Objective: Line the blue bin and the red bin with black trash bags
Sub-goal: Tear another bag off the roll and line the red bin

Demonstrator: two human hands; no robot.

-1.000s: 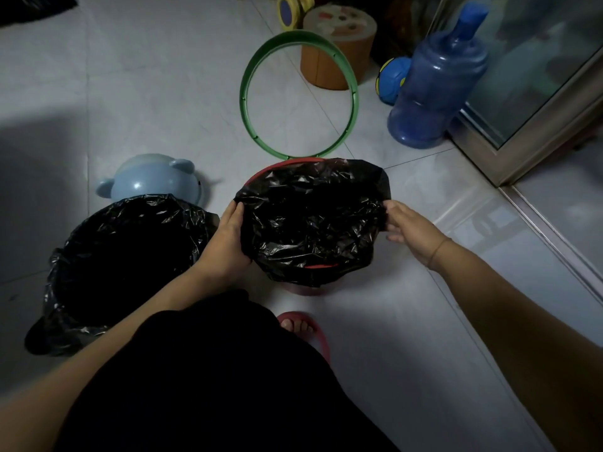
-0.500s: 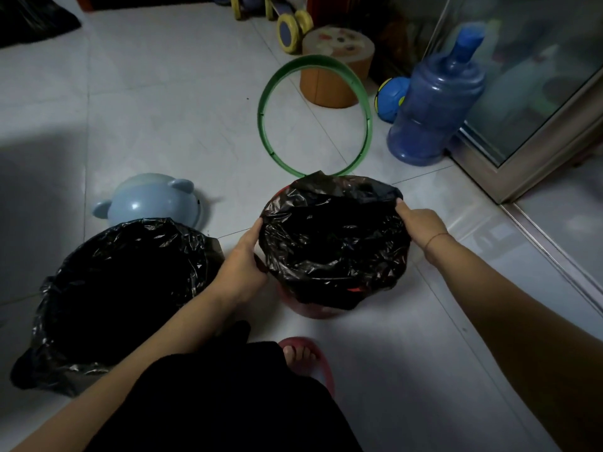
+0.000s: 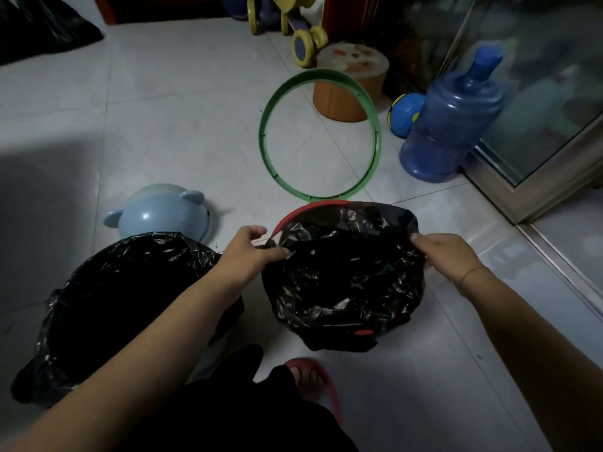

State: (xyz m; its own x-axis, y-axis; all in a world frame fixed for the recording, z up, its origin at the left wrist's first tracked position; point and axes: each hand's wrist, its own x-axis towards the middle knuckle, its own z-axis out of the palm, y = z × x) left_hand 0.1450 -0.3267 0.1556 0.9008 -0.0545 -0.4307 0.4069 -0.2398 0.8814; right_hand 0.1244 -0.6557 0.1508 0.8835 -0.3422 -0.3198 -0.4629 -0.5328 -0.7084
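Black trash bag (image 3: pixel 342 275) is pinched at its edge by the left hand (image 3: pixel 251 252) and gripped by the right hand (image 3: pixel 447 256), over the red bin (image 3: pixel 293 212) between them. Beyond the left hand its rim lies bare; there the edge is best stretched and folded down.

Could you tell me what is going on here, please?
A person is lining the red bin with a black trash bag. The left hand and the right hand each pinch the bag's edge on opposite sides of the opening. The near side is draped over, but the bin's rim shows bare at the far left. A second bag already covers the bin beside it. A green ring and a pale blue lid lie on the floor.
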